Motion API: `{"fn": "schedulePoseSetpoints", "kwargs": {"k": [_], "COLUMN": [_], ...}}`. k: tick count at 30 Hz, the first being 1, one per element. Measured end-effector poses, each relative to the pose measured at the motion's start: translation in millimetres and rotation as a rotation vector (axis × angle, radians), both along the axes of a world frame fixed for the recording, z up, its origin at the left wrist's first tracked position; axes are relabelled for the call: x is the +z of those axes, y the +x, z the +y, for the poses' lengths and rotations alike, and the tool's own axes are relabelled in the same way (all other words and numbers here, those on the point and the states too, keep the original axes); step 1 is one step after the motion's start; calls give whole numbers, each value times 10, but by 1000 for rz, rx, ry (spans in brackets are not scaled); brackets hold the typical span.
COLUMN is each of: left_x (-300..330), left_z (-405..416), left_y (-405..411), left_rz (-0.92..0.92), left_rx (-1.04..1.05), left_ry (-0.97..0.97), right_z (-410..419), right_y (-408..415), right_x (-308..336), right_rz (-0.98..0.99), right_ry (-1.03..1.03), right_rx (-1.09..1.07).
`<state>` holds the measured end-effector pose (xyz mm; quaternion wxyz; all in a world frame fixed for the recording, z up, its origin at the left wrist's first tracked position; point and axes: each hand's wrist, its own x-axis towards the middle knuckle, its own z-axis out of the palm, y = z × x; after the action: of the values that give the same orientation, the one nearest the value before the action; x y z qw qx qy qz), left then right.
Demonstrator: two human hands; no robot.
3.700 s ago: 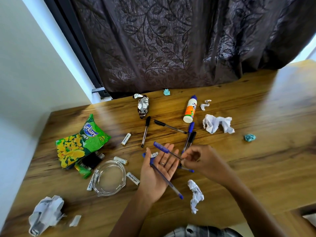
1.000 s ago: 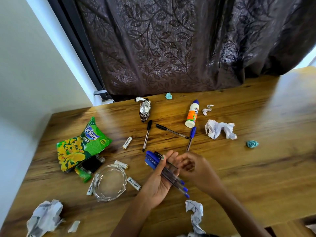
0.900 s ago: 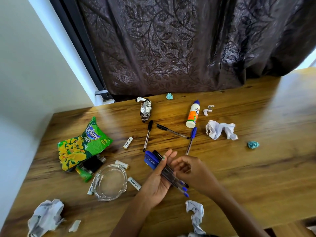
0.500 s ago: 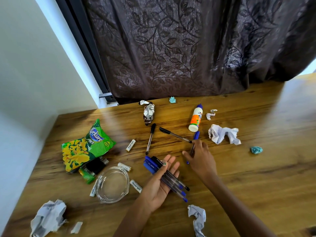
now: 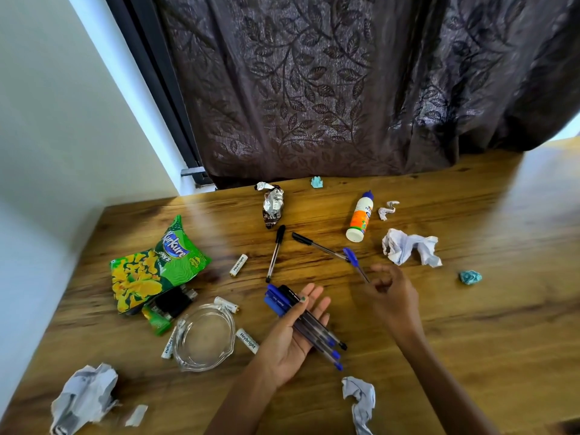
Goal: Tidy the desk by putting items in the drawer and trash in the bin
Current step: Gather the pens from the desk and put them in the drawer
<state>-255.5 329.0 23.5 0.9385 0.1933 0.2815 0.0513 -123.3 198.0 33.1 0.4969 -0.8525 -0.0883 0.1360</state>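
Observation:
My left hand [image 5: 293, 335] lies palm up over the wooden desk [image 5: 489, 324] and holds a bundle of pens [image 5: 306, 324], blue and black capped, under the thumb. My right hand [image 5: 387, 298] pinches a blue pen [image 5: 353, 260] by its tip, the capped end raised off the desk toward the back. Two black pens [image 5: 275, 252] [image 5: 317, 245] lie on the desk beyond my hands. Several white batteries [image 5: 238, 264] lie around a glass ashtray [image 5: 204, 335].
A green snack bag [image 5: 153, 268], a black lighter [image 5: 172, 302], a foil wrapper [image 5: 273, 204] and a glue bottle [image 5: 360, 216] lie on the desk. Crumpled papers [image 5: 408, 246] [image 5: 83, 397] [image 5: 359, 400] and small teal scraps [image 5: 470, 276] are scattered. A dark curtain [image 5: 345, 89] hangs behind.
My right hand reached forward from the bundle to the blue pen near the glue bottle and picked it up by its tip. The left hand kept the bundle.

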Motion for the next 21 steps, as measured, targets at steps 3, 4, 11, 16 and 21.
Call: {"fn": "schedulePoseSetpoints", "kwargs": {"k": [3,4,11,16,21], "left_x": [-2,0,50,73,106], "left_z": [-9,-9,32,105,145], "left_y": [18,24,22,-21,-52], "left_rz": [7,7,5,-2,1], "left_rx": [9,11,41,101,100], "left_ry": [-22,-24,-16,-4,1], "right_z": [-4,13,215,458,624], "right_y": [-204,-288,-414,73,400], "right_x": [100,133,265,141,-106], "right_rz": [120,145,52,-316,-516], "right_ry": [177,204,70,-111,-510], "right_rx": [98,178,614,363,373]}}
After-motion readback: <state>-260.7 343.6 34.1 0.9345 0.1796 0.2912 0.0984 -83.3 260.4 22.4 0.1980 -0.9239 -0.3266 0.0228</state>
